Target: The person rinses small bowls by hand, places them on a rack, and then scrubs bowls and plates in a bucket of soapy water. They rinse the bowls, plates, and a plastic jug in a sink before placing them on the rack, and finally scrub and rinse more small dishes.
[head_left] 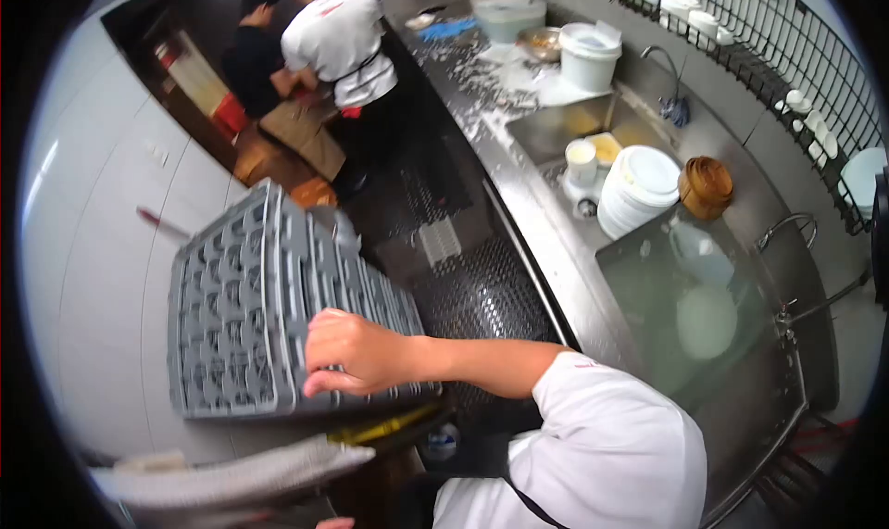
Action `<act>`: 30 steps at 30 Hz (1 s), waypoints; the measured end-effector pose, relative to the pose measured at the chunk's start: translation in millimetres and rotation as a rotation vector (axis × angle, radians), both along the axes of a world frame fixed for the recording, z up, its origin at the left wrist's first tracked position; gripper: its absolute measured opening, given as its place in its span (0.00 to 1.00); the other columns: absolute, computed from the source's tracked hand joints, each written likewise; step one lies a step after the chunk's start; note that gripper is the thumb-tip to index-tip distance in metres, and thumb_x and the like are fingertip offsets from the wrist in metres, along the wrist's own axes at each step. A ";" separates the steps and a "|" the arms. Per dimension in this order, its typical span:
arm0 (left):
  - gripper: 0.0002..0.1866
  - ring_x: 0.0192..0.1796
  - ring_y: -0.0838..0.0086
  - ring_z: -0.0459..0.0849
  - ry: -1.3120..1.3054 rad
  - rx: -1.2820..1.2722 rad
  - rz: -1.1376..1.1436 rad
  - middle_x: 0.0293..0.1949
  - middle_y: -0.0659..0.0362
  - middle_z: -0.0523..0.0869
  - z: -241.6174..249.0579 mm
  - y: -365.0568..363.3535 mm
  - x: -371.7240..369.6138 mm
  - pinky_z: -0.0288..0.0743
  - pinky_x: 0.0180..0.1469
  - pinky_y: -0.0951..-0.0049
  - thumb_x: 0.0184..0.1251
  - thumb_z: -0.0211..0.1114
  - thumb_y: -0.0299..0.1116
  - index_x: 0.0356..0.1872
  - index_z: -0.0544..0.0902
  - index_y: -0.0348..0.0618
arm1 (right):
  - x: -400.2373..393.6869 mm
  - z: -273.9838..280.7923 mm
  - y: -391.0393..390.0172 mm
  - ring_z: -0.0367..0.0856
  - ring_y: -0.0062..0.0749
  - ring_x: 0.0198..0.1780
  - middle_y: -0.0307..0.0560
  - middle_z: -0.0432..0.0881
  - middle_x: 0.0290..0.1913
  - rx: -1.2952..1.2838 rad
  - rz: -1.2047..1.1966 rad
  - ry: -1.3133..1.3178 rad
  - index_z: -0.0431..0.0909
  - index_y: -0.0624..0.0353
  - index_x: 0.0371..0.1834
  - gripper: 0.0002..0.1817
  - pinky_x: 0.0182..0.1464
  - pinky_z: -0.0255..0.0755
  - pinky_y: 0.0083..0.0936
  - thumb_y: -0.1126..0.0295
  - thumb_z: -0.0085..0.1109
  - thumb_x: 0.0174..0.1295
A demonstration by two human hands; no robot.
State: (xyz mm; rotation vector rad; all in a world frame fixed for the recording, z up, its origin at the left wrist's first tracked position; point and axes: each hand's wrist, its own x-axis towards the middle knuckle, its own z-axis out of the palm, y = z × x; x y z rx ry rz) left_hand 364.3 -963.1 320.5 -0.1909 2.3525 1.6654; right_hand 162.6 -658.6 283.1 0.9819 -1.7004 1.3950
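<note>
My right hand [356, 355] reaches across from the white-sleeved arm, its fingers curled in and the thumb pointing down and left. It overlaps the front edge of a stack of grey plastic dish racks [231, 316] in this view; I cannot tell whether the curled fingers hold anything. The racks stand on their side, with rows of round compartments facing left. At the bottom edge only a small piece of my left hand [335, 523] shows, its fingers hidden. Close by is a blurred whitish, long shape [241, 473], with a yellow strip [389, 424] behind it.
To the right runs a steel counter [546, 251] with a water-filled sink [648, 297], white tubs [639, 191] and a bamboo steamer [706, 186]. A wire shelf [787, 56] holds white dishes. Two people [338, 43] stand at the back, beyond a wet, dark mat [482, 307].
</note>
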 end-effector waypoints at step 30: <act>0.16 0.29 0.74 0.83 0.073 -0.050 -1.249 0.28 0.59 0.84 -215.3 743.5 -798.8 0.75 0.33 0.72 0.65 0.68 0.40 0.43 0.82 0.37 | -46.0 -128.7 442.9 0.77 0.54 0.34 0.56 0.80 0.30 -0.319 -1.810 -1.114 0.79 0.66 0.27 0.09 0.39 0.70 0.42 0.71 0.56 0.58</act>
